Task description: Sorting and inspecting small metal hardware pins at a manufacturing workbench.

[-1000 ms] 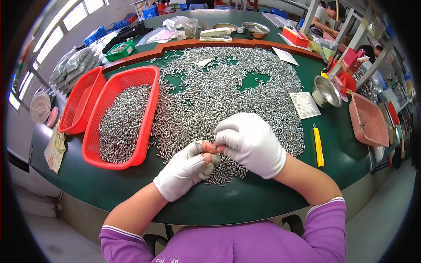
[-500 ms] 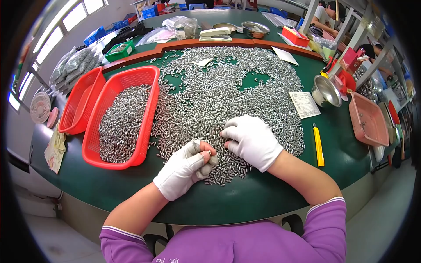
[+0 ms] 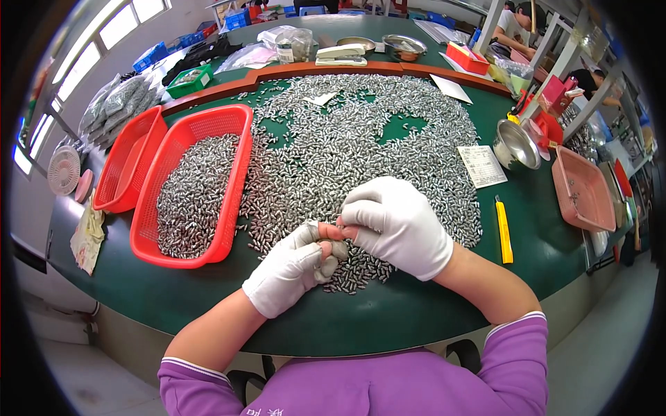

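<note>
Small silver, bullet-shaped metal parts (image 3: 316, 166) lie in a wide, loose heap over the green table in front of me. My left hand (image 3: 295, 267), in a white glove with bare fingertips, is closed at the heap's near edge. What its curled fingers hold is hidden. Touching its fingertips, my gloved right hand (image 3: 399, 225) pinches a small metal part (image 3: 340, 225) between bare thumb and forefinger. Many more such parts fill a red plastic basket (image 3: 244, 132) to the left of my hands.
A second red basket (image 3: 128, 159) stands further left. Right of the heap are a printed paper slip (image 3: 481, 166), a yellow cutter knife (image 3: 504, 232), a steel bowl (image 3: 517, 144) and a pink tray (image 3: 583, 191). A reddish-brown ledge (image 3: 316, 68) borders the heap's far side.
My right hand has come off the heap and moved left to my left hand's fingertips, its thumb and forefinger now pinched together. The left hand has hardly moved.
</note>
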Demonstrator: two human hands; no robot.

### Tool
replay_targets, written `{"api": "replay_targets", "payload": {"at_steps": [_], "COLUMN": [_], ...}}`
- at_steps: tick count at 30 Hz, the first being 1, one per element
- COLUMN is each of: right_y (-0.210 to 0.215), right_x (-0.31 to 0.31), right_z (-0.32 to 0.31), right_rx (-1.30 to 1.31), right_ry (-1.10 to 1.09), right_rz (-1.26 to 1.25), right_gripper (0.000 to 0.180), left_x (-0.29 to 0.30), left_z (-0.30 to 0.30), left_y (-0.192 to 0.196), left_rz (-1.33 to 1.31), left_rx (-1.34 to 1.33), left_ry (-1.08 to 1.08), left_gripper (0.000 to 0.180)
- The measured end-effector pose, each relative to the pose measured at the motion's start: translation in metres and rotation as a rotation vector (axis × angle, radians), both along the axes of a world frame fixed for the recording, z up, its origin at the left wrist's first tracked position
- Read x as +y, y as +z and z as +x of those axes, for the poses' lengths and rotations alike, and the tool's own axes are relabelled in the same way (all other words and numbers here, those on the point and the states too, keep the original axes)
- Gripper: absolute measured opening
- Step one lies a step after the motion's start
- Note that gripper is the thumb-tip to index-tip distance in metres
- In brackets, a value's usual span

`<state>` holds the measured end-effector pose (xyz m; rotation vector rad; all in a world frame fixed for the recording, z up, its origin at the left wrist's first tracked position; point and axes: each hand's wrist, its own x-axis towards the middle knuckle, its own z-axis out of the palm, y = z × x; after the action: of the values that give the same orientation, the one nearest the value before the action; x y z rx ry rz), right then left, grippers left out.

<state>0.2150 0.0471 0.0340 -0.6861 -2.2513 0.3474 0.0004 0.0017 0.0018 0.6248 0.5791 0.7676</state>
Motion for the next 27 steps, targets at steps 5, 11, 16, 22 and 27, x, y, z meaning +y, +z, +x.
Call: {"api": "replay_targets", "payload": {"at_steps": [5,11,16,22,27], "right_y": [-0.004,-0.005,-0.005,-0.026,-0.028], "right_x": [-0.010,-0.011,-0.009,0.009,0.009], "right_z": [-0.008,-0.006,-0.003,0.012,0.007], "right_rx": [0.115,0.052,-0.052,-0.390,-0.395], "right_ry": [0.090,0.035,-0.082,-0.255,-0.245], "right_rz": [-0.049,-0.024,-0.034,-0.071,-0.009], "right_gripper": [0.016,0.018,0.037,0.020,0.012], "left_x": [0.000,0.000,0.001,0.001,0.001], "left_z": [-0.002,0.002,-0.003,0.000,-0.001], "left_y": [-0.003,0.002,-0.003,-0.002,-0.002], "left_rz": [0.020,0.018,0.015,-0.018,-0.018], "left_rx": [-0.020,0.036,0.014,-0.048,-0.051], "left_ry": [-0.011,0.033,0.022,0.046,0.045], "left_gripper": [0.027,0.022,0.020,0.016,0.015]}}
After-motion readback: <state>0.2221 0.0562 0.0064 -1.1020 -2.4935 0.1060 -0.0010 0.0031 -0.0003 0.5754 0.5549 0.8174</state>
